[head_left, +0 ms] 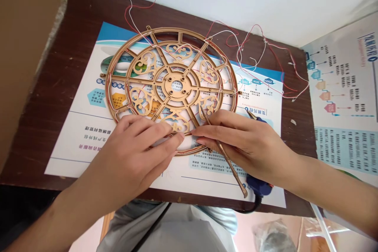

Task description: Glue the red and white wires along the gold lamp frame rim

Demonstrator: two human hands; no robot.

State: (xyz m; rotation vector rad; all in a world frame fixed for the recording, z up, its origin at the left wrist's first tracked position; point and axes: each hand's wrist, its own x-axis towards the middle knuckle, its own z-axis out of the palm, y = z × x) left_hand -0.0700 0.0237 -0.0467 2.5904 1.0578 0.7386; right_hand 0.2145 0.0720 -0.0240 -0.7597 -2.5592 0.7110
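1. Centrally, one round gold frame (177,93) lies across one printed sheet (76,138) on the brown surface (73,47).
2. The left hand (138,153), fingers close together, steadies its near side; the right hand (251,138) pinches one slender metal tool (226,158).
3. Tangled wires (142,6), too intertwined to count, trail beyond.

We log grey, creased clothing (183,228) on our lap, pale bluish cloth (226,220) showing beside it; both forearms (333,193) bare.
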